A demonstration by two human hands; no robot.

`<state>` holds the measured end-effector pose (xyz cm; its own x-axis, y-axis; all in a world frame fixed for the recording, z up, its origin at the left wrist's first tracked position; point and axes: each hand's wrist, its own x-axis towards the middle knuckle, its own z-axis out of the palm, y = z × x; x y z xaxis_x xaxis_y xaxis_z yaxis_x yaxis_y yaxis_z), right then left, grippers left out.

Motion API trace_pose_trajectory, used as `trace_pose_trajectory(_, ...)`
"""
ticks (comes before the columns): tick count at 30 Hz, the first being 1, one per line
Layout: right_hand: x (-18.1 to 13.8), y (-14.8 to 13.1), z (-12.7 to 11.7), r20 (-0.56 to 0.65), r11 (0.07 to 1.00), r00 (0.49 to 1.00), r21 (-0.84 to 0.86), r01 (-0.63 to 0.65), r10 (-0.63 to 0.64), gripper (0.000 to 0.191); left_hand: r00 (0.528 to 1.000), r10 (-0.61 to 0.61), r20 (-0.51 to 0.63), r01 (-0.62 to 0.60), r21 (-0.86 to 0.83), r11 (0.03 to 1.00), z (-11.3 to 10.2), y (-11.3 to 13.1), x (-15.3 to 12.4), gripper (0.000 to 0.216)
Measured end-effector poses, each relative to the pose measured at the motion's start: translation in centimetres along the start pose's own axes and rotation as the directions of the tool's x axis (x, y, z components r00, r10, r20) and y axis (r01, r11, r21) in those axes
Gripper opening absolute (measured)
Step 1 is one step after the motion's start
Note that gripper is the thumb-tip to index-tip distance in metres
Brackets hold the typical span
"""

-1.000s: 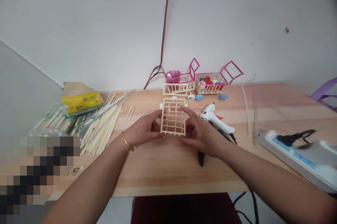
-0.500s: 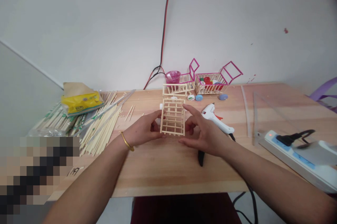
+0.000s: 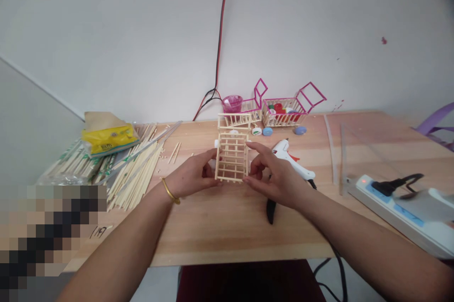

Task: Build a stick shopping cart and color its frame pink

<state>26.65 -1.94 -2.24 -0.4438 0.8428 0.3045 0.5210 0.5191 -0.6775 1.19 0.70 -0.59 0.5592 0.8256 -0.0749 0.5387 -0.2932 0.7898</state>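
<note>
A small cart frame [image 3: 232, 157] of pale wooden sticks is held a little above the middle of the wooden table [image 3: 220, 226], between both hands. My left hand [image 3: 193, 175], with a gold bangle at the wrist, grips its left side with curled fingers. My right hand [image 3: 275, 176] holds the right side, thumb under the lower corner and fingers bent along the edge. White wheels show at the frame's far corners.
A white glue gun [image 3: 291, 159] lies just right of my right hand. Behind stand a plain stick cart [image 3: 236, 120] and two pink-framed carts [image 3: 283, 109]. Bundles of sticks [image 3: 120, 164] and a yellow pack [image 3: 108, 134] lie left. A power strip [image 3: 397, 198] sits right.
My right hand has slid in closer to the frame and its fingers have curled onto the right edge. The left hand and the frame have barely moved.
</note>
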Motion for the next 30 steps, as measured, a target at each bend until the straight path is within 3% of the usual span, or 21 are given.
trace_pose_trajectory(11,0.06,-0.25,-0.11,0.038,0.998,0.999,-0.051,0.026,-0.024,0.054,1.0,-0.004,0.008,0.004,-0.002,1.0,-0.02,0.18,-0.02,0.05)
trace_pose_trajectory(30,0.01,-0.28,0.02,0.002,1.0,1.0,0.002,0.022,-0.022,0.062,1.0,-0.008,0.002,0.008,0.011,1.0,0.09,0.03,0.0,0.053)
